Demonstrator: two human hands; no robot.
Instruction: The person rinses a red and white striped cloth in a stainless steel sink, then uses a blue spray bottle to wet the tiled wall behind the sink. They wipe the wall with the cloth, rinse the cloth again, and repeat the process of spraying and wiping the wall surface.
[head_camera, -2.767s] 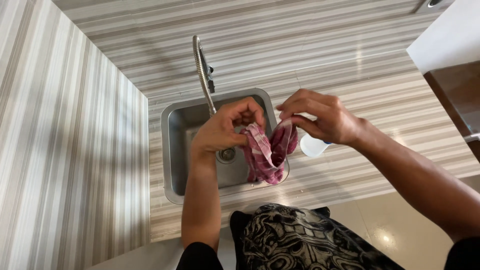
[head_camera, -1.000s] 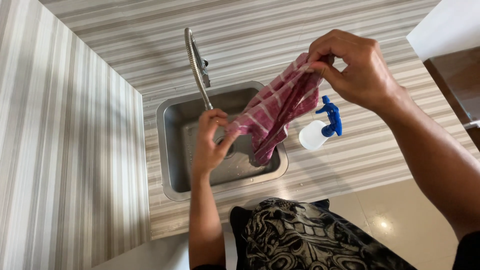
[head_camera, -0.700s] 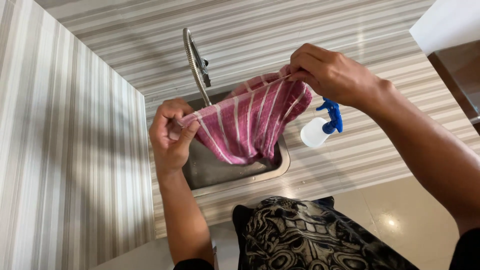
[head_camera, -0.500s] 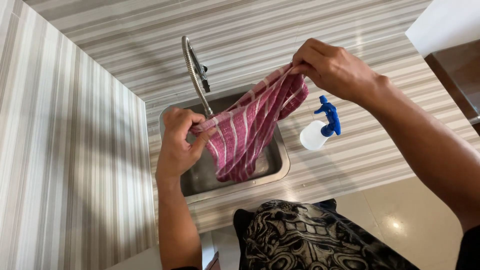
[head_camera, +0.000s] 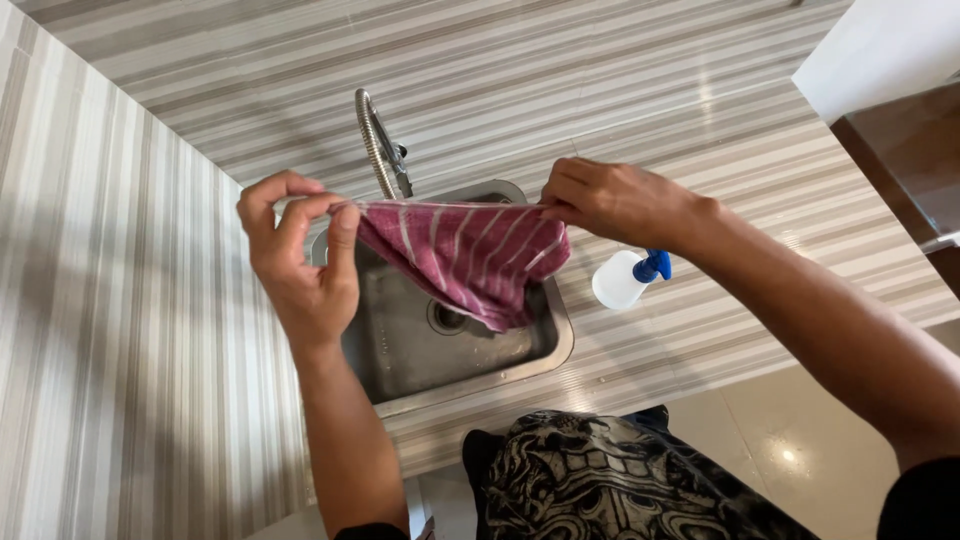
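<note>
You're pinching the striped cloth (head_camera: 470, 255) by both top corners, left hand (head_camera: 300, 260) and right hand (head_camera: 610, 200) grip spread wide, so it's hanging open below them over the sink (head_camera: 400, 350).

Counted here: 2 hands, left (head_camera: 300, 262) & right (head_camera: 612, 203), 1 striped red cloth (head_camera: 468, 258), 1 steel sink (head_camera: 455, 352), 1 faucet (head_camera: 378, 145), 1 spray bottle (head_camera: 625, 277) w/ blue top.
</note>
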